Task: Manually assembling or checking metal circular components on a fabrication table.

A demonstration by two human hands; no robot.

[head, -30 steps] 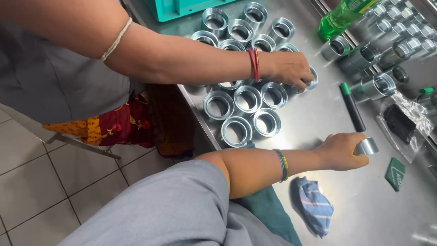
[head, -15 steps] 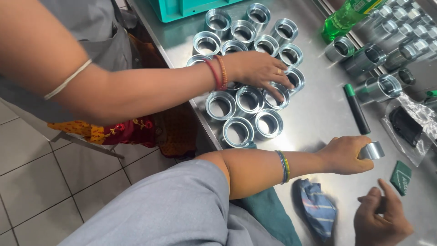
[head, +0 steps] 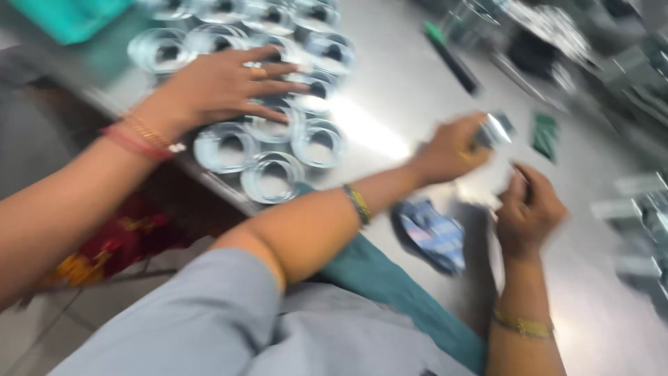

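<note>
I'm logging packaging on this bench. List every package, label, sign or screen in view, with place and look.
No signs or screens show; the frame is blurred.
Small green flat packet: on the steel table, right of the left hand; rectangular.
Teal box: top left corner, partly cut off.
Crumpled clear wrapping: top right, shiny, details unreadable.

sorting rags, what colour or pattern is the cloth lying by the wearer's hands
Blue with pale stripes or checks, blurred; the cloth shows in the head view, the only one.

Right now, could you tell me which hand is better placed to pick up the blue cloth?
Probably the right hand: it hovers beside the blue cloth, apparently empty, while the left hand grips a metal piece.
</note>
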